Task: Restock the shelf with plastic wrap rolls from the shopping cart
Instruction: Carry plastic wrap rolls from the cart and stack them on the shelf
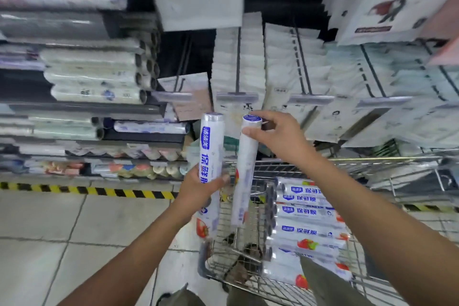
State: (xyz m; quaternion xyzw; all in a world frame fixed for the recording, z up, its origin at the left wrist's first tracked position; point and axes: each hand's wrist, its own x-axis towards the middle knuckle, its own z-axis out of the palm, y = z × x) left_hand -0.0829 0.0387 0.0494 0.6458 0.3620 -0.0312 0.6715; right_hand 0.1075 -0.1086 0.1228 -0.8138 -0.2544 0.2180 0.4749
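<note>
Overhead, wide-angle view; blur at the edges.

Shelf, left side: grey tiers. Upper tiers are packed with shelf rolls lying flat, open core ends facing right. Lower tiers hold mixed small packs, too blurred to name.

Hanging packs, centre and right: white bagged goods on peg hooks, close-set rows, directly behind the two raised rolls.

Floor: pale tiles. A yellow-black hazard stripe runs along the shelf foot.

Shopping cart, lower right: wire basket, standing just beside the shelf end.

Cart rolls: a stack lying crosswise in the basket. White film wrap, blue label with blue characters, red strawberry print near one end, dark end caps facing left.

Left roll: upright, above the cart's near corner. Blue vertical characters face the camera; strawberry print at the bottom.

Right roll: just beside the left one, slightly tilted, blue cap on top, lower end over the basket. Cannot tell whether the two touch.

Left hand: wrapped around its roll below the middle, thumb across the front.

Right hand: pinches the top of its roll, thumb on the side, fingers arched over the cap.
</note>
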